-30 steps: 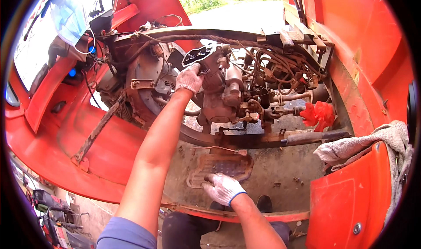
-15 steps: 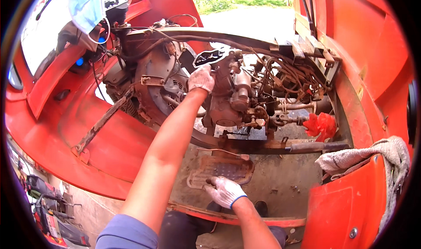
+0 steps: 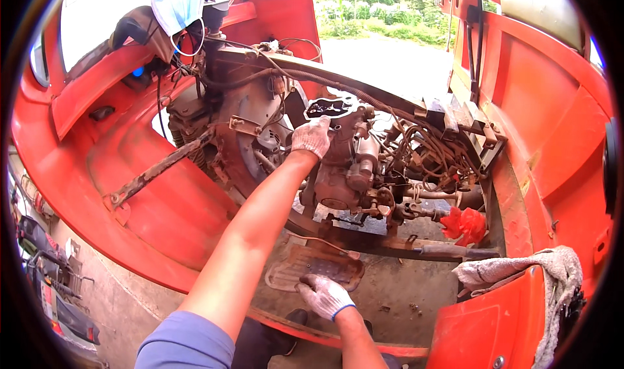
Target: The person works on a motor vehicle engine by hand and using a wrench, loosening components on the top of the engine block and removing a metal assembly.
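Observation:
My left hand (image 3: 312,137), in a white knitted glove with dirt on it, reaches to the brown, grimy engine (image 3: 336,174). Its fingers are bent against the near rim of the engine's open top (image 3: 330,108), a pale-edged cavity that is dark and wet-looking inside. What those fingers hold, if anything, is hidden. Lower down, my right hand (image 3: 325,296), in a glove soiled at the fingers, hovers by the near edge of a ribbed brown floor mat or pan (image 3: 313,269). Its fingers are loosely curved and apart, with nothing seen in them.
A dark frame rail (image 3: 364,241) crosses in front of the engine. Bundled hoses and wires (image 3: 429,149) lie to its right, above a red cloth or bag (image 3: 464,226). A grey towel (image 3: 520,270) drapes over a red panel (image 3: 489,323). A blue mask (image 3: 177,6) hangs upper left.
The whole view has shifted, with the engine now a little farther right and lower in it. Both hands keep nearly the same places beside the engine opening and the ribbed piece.

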Action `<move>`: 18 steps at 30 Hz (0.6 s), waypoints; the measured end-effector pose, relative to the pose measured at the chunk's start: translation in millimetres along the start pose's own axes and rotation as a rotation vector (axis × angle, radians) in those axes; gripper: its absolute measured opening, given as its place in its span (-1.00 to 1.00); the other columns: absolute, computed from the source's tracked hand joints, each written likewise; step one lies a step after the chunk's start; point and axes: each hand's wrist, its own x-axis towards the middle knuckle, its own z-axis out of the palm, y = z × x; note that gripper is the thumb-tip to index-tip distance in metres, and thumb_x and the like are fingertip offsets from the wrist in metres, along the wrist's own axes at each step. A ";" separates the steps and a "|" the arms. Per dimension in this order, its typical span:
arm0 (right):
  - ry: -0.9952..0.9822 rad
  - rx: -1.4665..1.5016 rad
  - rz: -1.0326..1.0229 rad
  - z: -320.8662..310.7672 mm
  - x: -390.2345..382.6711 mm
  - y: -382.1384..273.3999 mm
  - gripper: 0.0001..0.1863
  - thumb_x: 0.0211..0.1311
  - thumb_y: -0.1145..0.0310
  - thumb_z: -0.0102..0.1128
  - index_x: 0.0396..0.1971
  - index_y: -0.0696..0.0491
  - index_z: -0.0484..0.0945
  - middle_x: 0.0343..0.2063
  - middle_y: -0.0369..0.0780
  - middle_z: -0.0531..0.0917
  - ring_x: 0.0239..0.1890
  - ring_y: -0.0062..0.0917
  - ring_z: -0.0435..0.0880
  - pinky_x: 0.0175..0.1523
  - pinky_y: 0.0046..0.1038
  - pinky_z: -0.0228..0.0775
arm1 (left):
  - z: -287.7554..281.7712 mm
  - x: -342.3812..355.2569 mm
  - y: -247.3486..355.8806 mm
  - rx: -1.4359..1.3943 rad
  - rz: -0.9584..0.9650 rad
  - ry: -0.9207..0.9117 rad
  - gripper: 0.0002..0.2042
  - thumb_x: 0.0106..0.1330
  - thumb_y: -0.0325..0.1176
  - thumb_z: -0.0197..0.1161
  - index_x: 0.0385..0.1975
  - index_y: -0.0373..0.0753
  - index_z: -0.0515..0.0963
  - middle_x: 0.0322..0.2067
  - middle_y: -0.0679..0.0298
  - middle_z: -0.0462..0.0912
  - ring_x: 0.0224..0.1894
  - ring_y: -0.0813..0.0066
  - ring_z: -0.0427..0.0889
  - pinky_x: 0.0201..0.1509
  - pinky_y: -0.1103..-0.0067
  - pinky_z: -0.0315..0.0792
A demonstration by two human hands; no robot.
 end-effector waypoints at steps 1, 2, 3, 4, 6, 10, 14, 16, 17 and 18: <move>-0.014 0.004 0.004 -1.7 -0.5 -2.4 -0.45 0.44 0.02 0.08 0.16 0.15 0.65 0.07 0.07 0.72 0.17 -0.05 0.67 0.28 -0.22 0.48 | 1.2 -3.5 -1.8 -0.046 0.046 0.052 -0.79 0.36 -0.22 0.25 -0.15 -0.19 0.60 -0.16 -0.05 0.76 -0.04 -0.13 0.74 0.05 0.08 0.59; -0.015 0.002 0.001 -4.0 -0.9 -5.0 -0.45 0.44 0.02 0.08 0.16 0.14 0.66 0.07 0.07 0.72 0.17 -0.05 0.67 0.28 -0.22 0.48 | 2.2 -1.7 -1.3 -0.015 0.046 0.016 -0.80 0.37 -0.25 0.21 -0.14 -0.19 0.61 -0.16 -0.05 0.76 -0.05 -0.12 0.75 0.05 0.09 0.60; -0.016 -0.002 0.001 -6.5 -1.5 -8.1 -0.46 0.44 0.02 0.08 0.15 0.14 0.66 0.07 0.07 0.72 0.17 -0.05 0.67 0.28 -0.21 0.48 | 0.8 1.6 0.8 0.014 0.045 -0.020 -0.81 0.38 -0.28 0.18 -0.14 -0.18 0.62 -0.16 -0.04 0.76 -0.05 -0.10 0.75 0.04 0.10 0.61; -0.018 -0.006 0.001 -7.3 -2.0 -9.3 -0.46 0.44 0.02 0.08 0.15 0.14 0.66 0.07 0.07 0.72 0.17 -0.05 0.67 0.27 -0.21 0.48 | 0.0 2.9 3.3 0.043 0.045 -0.056 -0.81 0.39 -0.31 0.15 -0.13 -0.18 0.63 -0.15 -0.04 0.76 -0.06 -0.09 0.76 0.04 0.10 0.62; -0.020 -0.001 0.007 0.0 0.4 -3.4 -0.46 0.44 0.02 0.07 0.15 0.13 0.66 0.07 0.07 0.72 0.18 -0.05 0.67 0.28 -0.21 0.48 | 2.3 3.0 7.4 0.027 0.008 -0.036 -0.81 0.39 -0.30 0.16 -0.14 -0.18 0.64 -0.16 -0.04 0.77 -0.05 -0.10 0.76 0.04 0.10 0.63; -0.046 -0.019 0.034 -10.0 -2.0 -10.0 -0.46 0.44 0.02 0.06 0.16 0.13 0.66 0.08 0.07 0.71 0.19 -0.04 0.66 0.29 -0.20 0.47 | 7.0 7.1 4.2 0.048 -0.015 -0.023 -0.81 0.38 -0.27 0.21 -0.12 -0.17 0.62 -0.11 -0.04 0.75 -0.04 -0.11 0.75 0.05 0.10 0.62; -0.021 -0.025 0.023 -3.6 -1.0 -0.9 -0.45 0.44 0.01 0.05 0.17 0.12 0.65 0.09 0.07 0.71 0.19 -0.04 0.65 0.30 -0.20 0.47 | 4.6 -0.2 6.8 -0.013 0.062 -0.044 -0.80 0.36 -0.26 0.25 -0.11 -0.18 0.61 -0.08 -0.03 0.74 0.02 -0.09 0.73 0.12 0.13 0.59; -0.032 -0.027 0.023 -5.0 -3.0 -9.0 -0.45 0.44 0.01 0.06 0.18 0.12 0.65 0.09 0.07 0.71 0.19 -0.04 0.65 0.30 -0.20 0.47 | 5.1 -2.2 -5.3 -0.026 0.077 -0.032 -0.80 0.37 -0.27 0.23 -0.12 -0.18 0.61 -0.09 -0.03 0.74 0.04 -0.08 0.72 0.14 0.15 0.59; -0.038 -0.029 0.026 -3.7 -2.6 -9.9 -0.45 0.44 0.01 0.05 0.18 0.12 0.65 0.09 0.07 0.71 0.19 -0.04 0.65 0.30 -0.20 0.47 | 13.3 1.2 -12.0 0.003 0.093 -0.001 -0.80 0.38 -0.27 0.19 -0.10 -0.18 0.60 -0.09 -0.02 0.74 -0.01 -0.09 0.74 0.08 0.14 0.61; -0.040 -0.025 0.025 -5.0 -2.3 -10.2 -0.45 0.44 0.01 0.05 0.18 0.12 0.65 0.09 0.07 0.70 0.19 -0.04 0.65 0.30 -0.20 0.47 | 12.0 2.8 -8.4 0.025 0.056 -0.009 -0.78 0.38 -0.25 0.22 -0.09 -0.19 0.59 -0.08 -0.03 0.73 0.00 -0.11 0.73 0.08 0.12 0.60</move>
